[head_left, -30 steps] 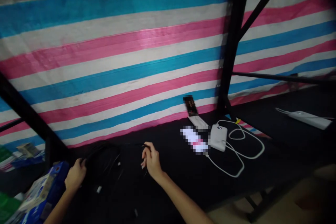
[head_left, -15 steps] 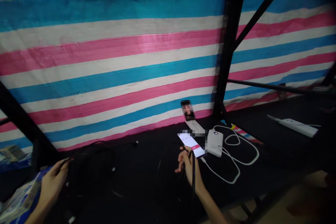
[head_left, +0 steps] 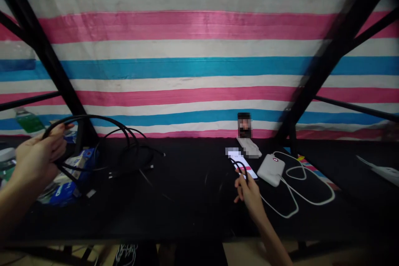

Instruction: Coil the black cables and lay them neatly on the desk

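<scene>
My left hand (head_left: 40, 158) is closed around a looped bundle of black cable (head_left: 90, 117), raised above the left end of the black table (head_left: 187, 216). Loops trail from it to the tabletop, where several plug ends (head_left: 131, 170) lie. My right hand (head_left: 249, 191) has its fingers curled round a short loop of black cable (head_left: 245, 165). Behind that loop lies a lit phone (head_left: 237, 158). Whether the two cables join cannot be seen against the dark table.
A white power bank (head_left: 269, 172) with white cable (head_left: 293, 212) lies right of the phone. A pale object (head_left: 248, 147) stands behind it. Blue packets (head_left: 64, 193) and a green-liquid bottle (head_left: 29, 120) are at left. Black frame posts (head_left: 330, 54) stand before striped sheeting (head_left: 187, 66).
My left hand has lifted the cable bundle up from the table, uncovering the blue packet. My right hand keeps its loop near the phone. The view has turned left and levelled.
</scene>
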The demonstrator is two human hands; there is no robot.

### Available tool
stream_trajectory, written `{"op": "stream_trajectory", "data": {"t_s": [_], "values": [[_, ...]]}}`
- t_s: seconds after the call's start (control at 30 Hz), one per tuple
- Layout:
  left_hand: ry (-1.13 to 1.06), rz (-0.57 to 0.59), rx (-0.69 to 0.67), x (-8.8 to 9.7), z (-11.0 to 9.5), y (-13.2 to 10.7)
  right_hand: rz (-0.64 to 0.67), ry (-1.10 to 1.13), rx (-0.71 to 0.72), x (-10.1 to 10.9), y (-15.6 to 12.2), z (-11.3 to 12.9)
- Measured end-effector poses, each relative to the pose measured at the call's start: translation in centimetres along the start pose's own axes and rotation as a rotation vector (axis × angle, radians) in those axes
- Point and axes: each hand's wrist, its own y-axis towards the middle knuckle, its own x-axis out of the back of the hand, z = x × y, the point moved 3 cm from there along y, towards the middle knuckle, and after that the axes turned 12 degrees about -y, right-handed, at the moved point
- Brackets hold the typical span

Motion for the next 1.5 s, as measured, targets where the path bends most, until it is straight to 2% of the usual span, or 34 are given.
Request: {"op": "stream_trajectory", "data": {"t_s": [0.1, 0.17, 0.27, 0.4, 0.5, 0.53, 0.6, 0.7, 0.73, 0.8, 0.87, 0.97, 1.07, 1.17, 1.23, 1.33, 1.5], "values": [[-0.128, -0.114, -0.134, 0.6, -0.7, -0.8, -0.028, 0.006, 0.018, 0.6, -0.4, 0.9], [-0.143, -0.123, -0.096, 0.2, -0.5, -1.6, -0.004, -0.013, 0.069, 0.3, -0.8, 2.2], [-0.174, -0.053, -0.055, -1.4, -0.6, -2.6, 0.084, -0.098, 0.224, -1.4, -1.5, 4.7], [-0.273, 0.093, -0.081, -4.9, -2.5, -3.5, 0.21, -0.208, 0.425, -5.0, -2.2, 7.5], [-0.421, 0.259, 0.105, -8.6, -4.0, -4.0, 0.246, -0.219, 0.538, -8.2, -2.9, 9.4], [-0.48, 0.301, 0.184, -9.9, -4.4, -4.2, 0.288, -0.217, 0.595, -9.4, -3.3, 10.1], [-0.589, 0.343, 0.284, -12.4, -5.0, -4.6, 0.464, -0.21, 0.666, -11.8, -4.2, 11.1], [-0.671, 0.34, 0.294, -15.4, -5.6, -4.9, 0.793, -0.203, 0.621, -15.0, -5.5, 11.8], [-0.686, 0.333, 0.296, -16.1, -5.6, -5.0, 0.87, -0.2, 0.594, -15.9, -5.8, 11.9], [-0.726, 0.314, 0.333, -17.4, -5.4, -5.0, 0.944, -0.189, 0.571, -17.5, -6.0, 12.2], [-0.776, 0.293, 0.383, -18.2, -5.2, -5.2, 0.944, -0.164, 0.572, -19.2, -6.0, 12.7], [-0.819, 0.266, 0.381, -18.9, -4.8, -5.6, 0.877, -0.124, 0.598, -21.9, -5.7, 14.1], [-0.838, 0.234, 0.372, -19.0, -4.7, -6.2, 0.686, -0.196, 0.627, -23.7, -5.2, 16.0], [-0.821, 0.249, 0.36, -19.0, -5.1, -6.5, 0.487, -0.451, 0.74, -24.2, -5.0, 17.9], [-0.793, 0.276, 0.347, -18.9, -5.9, -6.4, 0.433, -0.645, 0.813, -24.3, -4.8, 18.8], [-0.775, 0.297, 0.34, -18.6, -7.3, -6.0, 0.403, -0.84, 0.821, -24.3, -4.1, 19.0], [-0.695, 0.316, 0.348, -17.8, -8.7, -4.9, 0.434, -1.091, 0.751, -24.3, -2.5, 17.4]]}}
